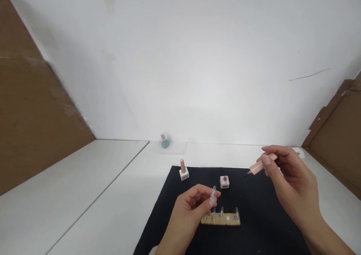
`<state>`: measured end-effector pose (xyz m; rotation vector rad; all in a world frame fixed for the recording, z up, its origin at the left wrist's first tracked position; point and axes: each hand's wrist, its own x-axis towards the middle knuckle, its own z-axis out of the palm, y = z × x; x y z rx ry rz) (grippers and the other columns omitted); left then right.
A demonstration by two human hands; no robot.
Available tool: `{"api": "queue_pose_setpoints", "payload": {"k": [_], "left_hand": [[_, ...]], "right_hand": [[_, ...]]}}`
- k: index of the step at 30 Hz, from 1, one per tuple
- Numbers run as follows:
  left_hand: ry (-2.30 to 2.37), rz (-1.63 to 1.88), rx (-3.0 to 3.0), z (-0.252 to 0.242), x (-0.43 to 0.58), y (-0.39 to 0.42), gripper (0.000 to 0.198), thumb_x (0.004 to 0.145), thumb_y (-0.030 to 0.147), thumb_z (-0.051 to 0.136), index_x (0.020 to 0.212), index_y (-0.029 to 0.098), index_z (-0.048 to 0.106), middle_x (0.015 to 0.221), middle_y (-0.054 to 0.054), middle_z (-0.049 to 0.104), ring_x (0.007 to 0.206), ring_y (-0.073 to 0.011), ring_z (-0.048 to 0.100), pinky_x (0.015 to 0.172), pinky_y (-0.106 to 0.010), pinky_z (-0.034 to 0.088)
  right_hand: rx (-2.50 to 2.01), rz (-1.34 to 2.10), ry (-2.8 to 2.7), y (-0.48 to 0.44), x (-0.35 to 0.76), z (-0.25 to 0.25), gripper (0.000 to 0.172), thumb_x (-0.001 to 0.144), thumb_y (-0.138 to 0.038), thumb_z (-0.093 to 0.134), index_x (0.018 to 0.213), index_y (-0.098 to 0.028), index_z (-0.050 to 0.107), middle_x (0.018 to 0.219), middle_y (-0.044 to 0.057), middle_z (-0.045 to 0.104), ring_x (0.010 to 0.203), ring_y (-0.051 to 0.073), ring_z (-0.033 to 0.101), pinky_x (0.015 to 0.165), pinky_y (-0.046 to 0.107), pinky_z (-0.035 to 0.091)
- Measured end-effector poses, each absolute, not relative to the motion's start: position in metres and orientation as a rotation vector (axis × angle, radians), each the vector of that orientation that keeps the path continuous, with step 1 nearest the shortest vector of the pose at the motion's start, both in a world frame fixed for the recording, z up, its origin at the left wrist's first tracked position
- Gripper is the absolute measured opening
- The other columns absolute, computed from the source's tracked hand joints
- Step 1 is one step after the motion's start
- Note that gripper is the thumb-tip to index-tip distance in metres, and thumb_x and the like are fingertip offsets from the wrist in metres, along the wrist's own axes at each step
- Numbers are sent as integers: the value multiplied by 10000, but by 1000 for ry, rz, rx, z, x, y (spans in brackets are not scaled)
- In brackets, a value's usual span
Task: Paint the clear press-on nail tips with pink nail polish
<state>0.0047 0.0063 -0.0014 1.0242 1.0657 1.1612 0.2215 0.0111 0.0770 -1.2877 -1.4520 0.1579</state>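
Between thumb and fingers, my left hand [194,208] pinches a clear false nail tip [213,191], pointing upward. My right hand [296,181] grips a pink nail polish brush cap [256,168], its dark brush slanting down to the left. An uncapped white square polish bottle [225,182] stands on the black mat between my hands. Just below my left hand lies a tan nail display strip [225,221] with several clear tips upright on it; one spot shows only a white dot. My left fingers partly cover the strip's left end.
A capped white polish bottle with a pink cap [184,171] stands at the mat's back left. Behind it, a teal bottle [165,142] leans near the white wall. The black mat [165,210] covers part of the white table. Brown cardboard panels [36,97] flank both sides.
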Motion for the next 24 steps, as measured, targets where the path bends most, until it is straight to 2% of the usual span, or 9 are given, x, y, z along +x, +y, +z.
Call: {"api": "queue_pose_setpoints", "payload": {"k": [3, 6, 10, 12, 14, 16, 19, 21, 24], "left_hand": [[1042, 1194, 1086, -2, 9, 5, 160, 669, 263, 848, 645, 185, 710, 836, -5, 712, 691, -135, 570, 618, -226, 449], [1036, 1164, 1192, -4, 13, 2, 151, 699, 274, 802, 668, 193, 678, 727, 32, 607, 676, -142, 548, 645, -249, 437], [1081, 1095, 1279, -11, 21, -8, 113, 737, 271, 771, 695, 200, 693, 727, 11, 643, 697, -177, 563, 698, -302, 441], [1127, 1092, 1342, -15, 28, -15, 87, 749, 240, 757, 683, 208, 709, 755, -5, 661, 734, -201, 588, 745, -335, 453], [1203, 1118, 1457, -21, 35, -21, 85, 753, 196, 741, 673, 224, 730, 863, -41, 693, 857, -255, 632, 834, -394, 478], [1299, 1144, 1586, -27, 40, -23, 140, 752, 135, 727, 661, 239, 751, 1072, -88, 717, 1102, -340, 617, 970, -495, 468], [1436, 1140, 1754, -38, 46, -21, 260, 736, 22, 707, 628, 253, 756, 1336, -82, 678, 1415, -414, 421, 1165, -661, 281], [1499, 1131, 1841, -45, 47, -16, 298, 726, -19, 701, 623, 255, 753, 1400, -60, 659, 1485, -417, 352, 1216, -707, 151], [1549, 1102, 1929, -54, 48, -11, 291, 730, -21, 713, 642, 252, 763, 1423, -61, 651, 1494, -422, 360, 1221, -728, 150]], "right_hand": [[-1243, 159, -1457, 3, 226, 82, 208, 990, -430, 618, 1083, -258, 689, 814, 34, 756, 737, 200, 686, 731, 319, 567], [-1299, 191, -1350, -12, 236, 78, 222, 985, -455, 610, 1033, -259, 704, 821, 43, 753, 765, 215, 693, 705, 315, 572], [-1431, 301, -1260, -32, 257, 48, 318, 945, -543, 629, 988, -246, 736, 739, 24, 705, 637, 188, 641, 582, 274, 540], [-1482, 407, -1203, -35, 268, 28, 342, 938, -565, 630, 988, -243, 732, 717, 10, 675, 643, 182, 612, 607, 270, 527], [-1483, 543, -1185, -33, 280, 11, 377, 916, -597, 644, 975, -234, 729, 686, 3, 659, 625, 174, 565, 604, 269, 501], [-1462, 677, -1152, -29, 289, 0, 427, 871, -632, 681, 948, -215, 730, 685, 10, 667, 619, 172, 533, 627, 286, 497], [-1448, 782, -1092, -23, 300, -9, 496, 819, -677, 705, 922, -193, 732, 692, 28, 684, 584, 169, 495, 605, 309, 486], [-1440, 804, -1072, -21, 304, -12, 502, 830, -679, 692, 939, -191, 733, 709, 33, 692, 574, 167, 479, 587, 312, 481], [-1420, 841, -1055, -22, 307, -13, 491, 846, -671, 688, 958, -196, 738, 715, 31, 692, 587, 168, 475, 602, 315, 490]]}}
